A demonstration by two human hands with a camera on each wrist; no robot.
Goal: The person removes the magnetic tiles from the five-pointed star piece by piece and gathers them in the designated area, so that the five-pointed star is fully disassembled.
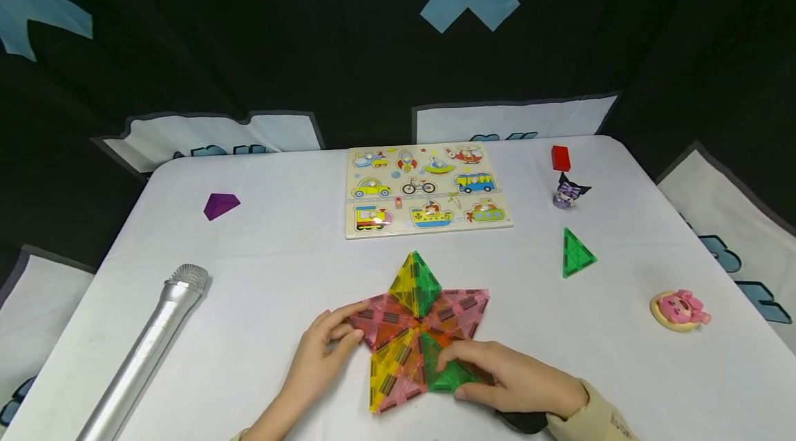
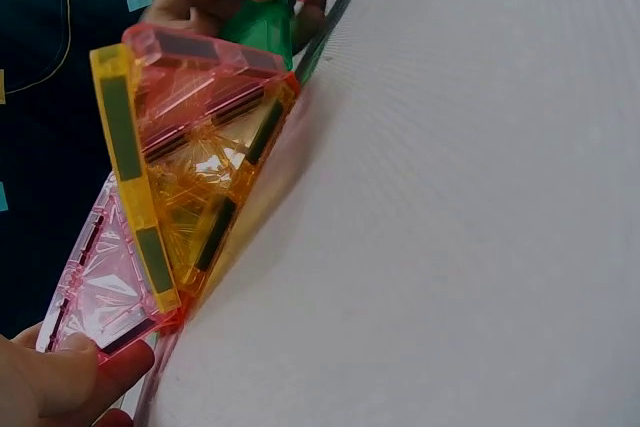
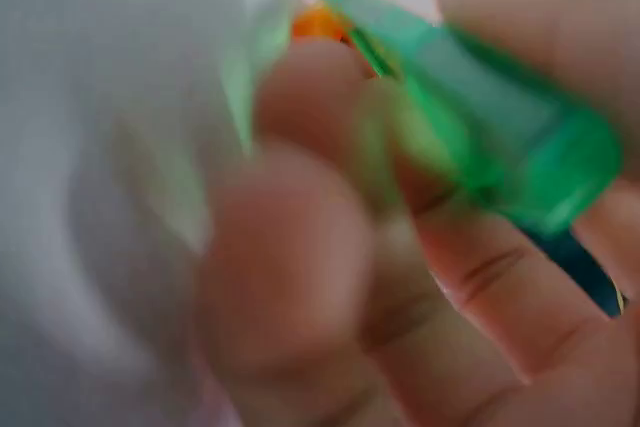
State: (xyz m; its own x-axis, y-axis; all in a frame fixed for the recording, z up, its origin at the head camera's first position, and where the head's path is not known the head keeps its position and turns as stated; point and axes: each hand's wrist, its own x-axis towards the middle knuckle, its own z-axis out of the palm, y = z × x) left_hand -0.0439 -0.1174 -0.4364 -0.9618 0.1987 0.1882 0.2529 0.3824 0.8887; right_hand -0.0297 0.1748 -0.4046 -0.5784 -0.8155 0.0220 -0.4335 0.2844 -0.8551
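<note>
A star-shaped build of see-through magnetic tiles in pink, yellow, green and orange lies on the table, its points raised like small pyramids. My left hand [image 1: 320,359] pinches the pink triangle tile [image 1: 376,317] at the star's left tip; in the left wrist view its fingers lie along that pink tile [image 2: 100,287]. At the lower right point, my right hand [image 1: 513,377] grips a green triangle tile [image 1: 449,379] between thumb and fingers. The right wrist view, partly blurred, shows this green tile [image 3: 500,117] tilted up among the fingers. Beside it stands a yellow tile [image 1: 381,373].
A picture puzzle board [image 1: 429,185] lies behind the star. Left are a silver microphone [image 1: 149,344] and a purple piece [image 1: 220,205]. Right are a loose green triangle tile [image 1: 577,254], a small figurine [image 1: 567,192], a red block [image 1: 560,158] and a pink toy [image 1: 679,310].
</note>
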